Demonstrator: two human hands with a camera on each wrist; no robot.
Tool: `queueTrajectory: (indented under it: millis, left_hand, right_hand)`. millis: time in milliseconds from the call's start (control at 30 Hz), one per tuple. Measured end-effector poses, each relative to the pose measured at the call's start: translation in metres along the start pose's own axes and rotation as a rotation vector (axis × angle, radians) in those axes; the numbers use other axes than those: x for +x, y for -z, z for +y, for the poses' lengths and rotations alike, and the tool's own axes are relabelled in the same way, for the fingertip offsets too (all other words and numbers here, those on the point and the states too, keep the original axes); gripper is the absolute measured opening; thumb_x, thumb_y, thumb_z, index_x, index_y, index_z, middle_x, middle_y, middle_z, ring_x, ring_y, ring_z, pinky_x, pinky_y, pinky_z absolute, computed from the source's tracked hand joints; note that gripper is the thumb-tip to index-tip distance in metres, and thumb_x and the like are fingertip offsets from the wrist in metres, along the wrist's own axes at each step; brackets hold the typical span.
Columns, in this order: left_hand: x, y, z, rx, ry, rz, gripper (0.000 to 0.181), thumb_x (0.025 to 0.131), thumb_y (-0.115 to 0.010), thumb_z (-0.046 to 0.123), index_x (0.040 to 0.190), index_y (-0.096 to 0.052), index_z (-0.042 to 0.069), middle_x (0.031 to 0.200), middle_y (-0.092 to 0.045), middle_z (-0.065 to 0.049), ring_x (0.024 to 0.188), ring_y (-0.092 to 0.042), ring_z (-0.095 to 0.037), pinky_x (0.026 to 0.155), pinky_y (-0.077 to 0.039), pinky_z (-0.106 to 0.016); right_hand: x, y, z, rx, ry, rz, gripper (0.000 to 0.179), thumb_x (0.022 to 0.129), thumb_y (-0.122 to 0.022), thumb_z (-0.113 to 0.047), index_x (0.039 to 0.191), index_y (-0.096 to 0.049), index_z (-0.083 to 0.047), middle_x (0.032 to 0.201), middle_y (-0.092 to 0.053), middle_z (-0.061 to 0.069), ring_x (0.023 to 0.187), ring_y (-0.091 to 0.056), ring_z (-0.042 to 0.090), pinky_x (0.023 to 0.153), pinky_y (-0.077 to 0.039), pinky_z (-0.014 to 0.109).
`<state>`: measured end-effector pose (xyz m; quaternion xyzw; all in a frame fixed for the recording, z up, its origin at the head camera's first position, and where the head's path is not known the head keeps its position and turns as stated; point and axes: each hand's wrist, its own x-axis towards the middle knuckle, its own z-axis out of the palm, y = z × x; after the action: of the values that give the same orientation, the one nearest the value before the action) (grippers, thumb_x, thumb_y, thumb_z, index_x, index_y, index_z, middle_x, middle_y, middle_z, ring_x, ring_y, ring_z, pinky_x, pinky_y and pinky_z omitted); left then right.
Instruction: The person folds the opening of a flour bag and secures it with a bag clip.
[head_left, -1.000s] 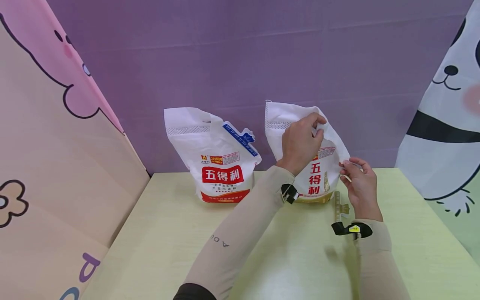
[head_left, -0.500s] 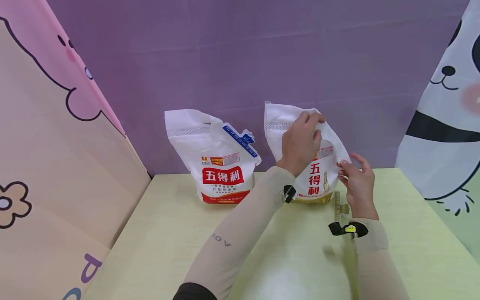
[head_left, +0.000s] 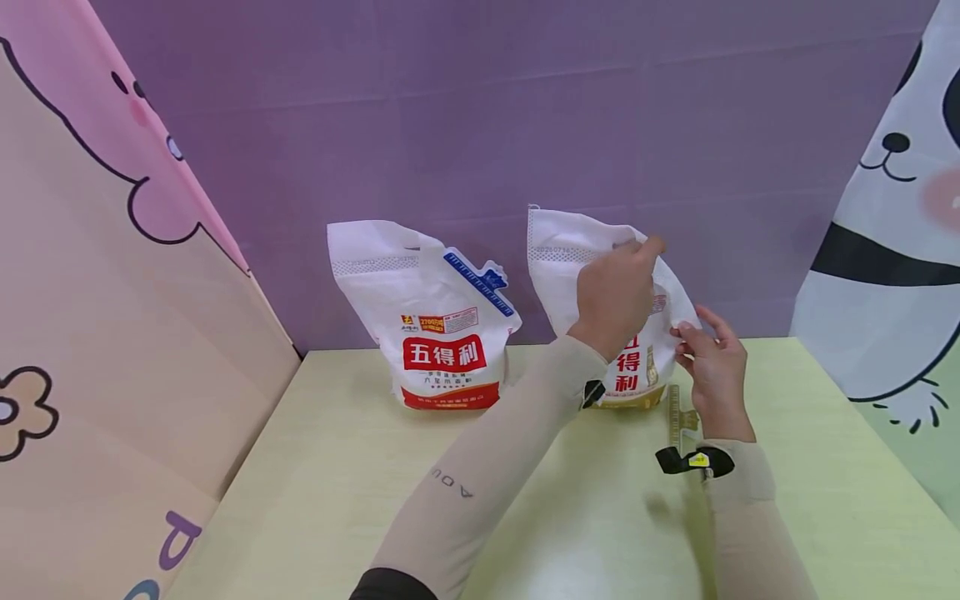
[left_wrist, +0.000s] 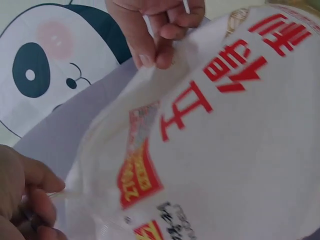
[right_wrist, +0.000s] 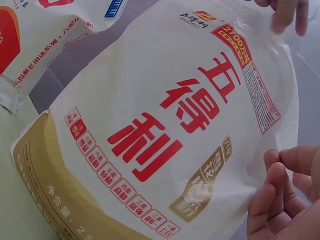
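A purple backdrop (head_left: 450, 108) rises behind the left grip (head_left: 618, 292) and the right grip (head_left: 716, 367), with the pale desk (head_left: 300, 492) spreading out below them. A beige panel (head_left: 97, 333) with pink and flower drawings stands well to the left of both grips, and a panda-printed panel (head_left: 892, 242) to their right. Beige sleeves (head_left: 480, 483) lead up to the grips.

The gold-based bag (right_wrist: 165, 95), white with red lettering, stands on the desk at the grips: the left grip is in front of its upper part, the right grip at its right side edge. The red-based bag (head_left: 442, 333) stands on the desk to the left of the left grip, apart from it.

The left grip is curled, pinching a thin pale strand (left_wrist: 72, 193) that runs to the bag's top. The right grip pinches the bag's side edge between thumb and fingers.

A blue strip (head_left: 480, 282) sits on the red-based bag's upper right edge, left of the left grip. A gold strip (head_left: 676, 417) lies just below the right grip.
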<state>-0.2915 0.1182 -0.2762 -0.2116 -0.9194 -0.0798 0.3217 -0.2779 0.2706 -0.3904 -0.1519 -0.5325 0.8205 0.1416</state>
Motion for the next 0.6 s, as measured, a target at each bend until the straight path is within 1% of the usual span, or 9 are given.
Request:
queueTrajectory:
  millis: [133, 233, 300, 400, 500, 600]
  left_hand:
    - [-0.002, 0.004, 0.011, 0.008, 0.012, -0.018, 0.021, 0.1, -0.059, 0.027, 0.119, -0.066, 0.031, 0.088, -0.072, 0.011, 0.074, -0.07, -0.009, 0.055, -0.054, -0.026]
    - [-0.005, 0.006, 0.018, -0.017, 0.006, -0.046, 0.018, 0.1, -0.057, 0.029, 0.117, -0.065, 0.028, 0.088, -0.071, 0.011, 0.07, -0.068, -0.01, 0.052, -0.051, -0.025]
    - [-0.007, 0.007, 0.022, -0.047, -0.003, -0.064, 0.018, 0.1, -0.057, 0.028, 0.116, -0.064, 0.027, 0.088, -0.069, 0.01, 0.067, -0.066, -0.011, 0.049, -0.047, -0.025]
    - [-0.01, 0.009, 0.028, -0.122, -0.027, -0.084, 0.02, 0.1, -0.057, 0.028, 0.119, -0.064, 0.027, 0.089, -0.068, 0.011, 0.062, -0.062, -0.01, 0.047, -0.043, -0.024]
    - [-0.011, 0.011, 0.034, -0.216, -0.059, -0.117, 0.028, 0.1, -0.057, 0.027, 0.127, -0.064, 0.029, 0.1, -0.07, 0.014, 0.061, -0.057, -0.008, 0.048, -0.041, -0.022]
    - [-0.012, 0.012, 0.039, -0.311, -0.095, -0.189, 0.035, 0.1, -0.057, 0.028, 0.135, -0.06, 0.032, 0.12, -0.068, 0.016, 0.064, -0.055, -0.006, 0.052, -0.042, -0.019]
  right_hand:
    - [0.001, 0.0, 0.0, 0.008, 0.004, -0.003, 0.06, 0.096, -0.071, -0.015, 0.152, -0.049, -0.017, 0.079, -0.075, -0.007, 0.063, -0.055, 0.009, 0.06, -0.05, 0.019]
    - [0.001, 0.0, 0.0, 0.021, 0.014, -0.006, 0.056, 0.097, -0.07, -0.013, 0.149, -0.052, -0.016, 0.076, -0.073, -0.006, 0.058, -0.052, 0.009, 0.057, -0.048, 0.019]
    - [0.002, 0.0, 0.001, 0.034, 0.021, -0.004, 0.049, 0.097, -0.069, -0.011, 0.144, -0.056, -0.017, 0.074, -0.072, -0.006, 0.055, -0.051, 0.009, 0.055, -0.048, 0.019]
    - [0.002, 0.0, 0.002, 0.053, 0.042, -0.005, 0.034, 0.098, -0.067, -0.009, 0.13, -0.064, -0.018, 0.068, -0.067, -0.006, 0.053, -0.052, 0.008, 0.054, -0.048, 0.019]
    - [0.001, 0.0, 0.003, 0.081, 0.073, -0.007, 0.017, 0.098, -0.068, -0.012, 0.112, -0.07, -0.021, 0.063, -0.063, -0.007, 0.053, -0.054, 0.007, 0.055, -0.049, 0.019]
    - [0.0, -0.001, 0.004, 0.095, 0.107, -0.011, 0.01, 0.098, -0.068, -0.014, 0.101, -0.073, -0.022, 0.062, -0.059, -0.009, 0.054, -0.051, 0.006, 0.055, -0.046, 0.019]
